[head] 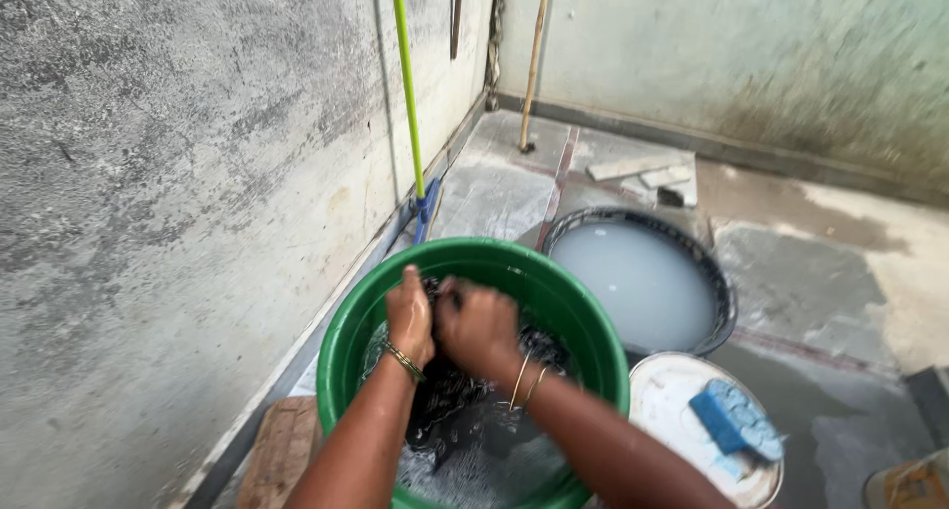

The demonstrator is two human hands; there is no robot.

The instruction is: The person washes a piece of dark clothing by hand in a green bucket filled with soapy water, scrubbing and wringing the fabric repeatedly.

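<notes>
Round green plastic basin stands on the floor against the grey wall. Beyond the basin: dark tub of cloudy water. Right of the basin: white lid bearing a blue scrubbing block. Inside the basin: dark patterned wet cloth, clenched by left hand and right hand, both closed tight
</notes>
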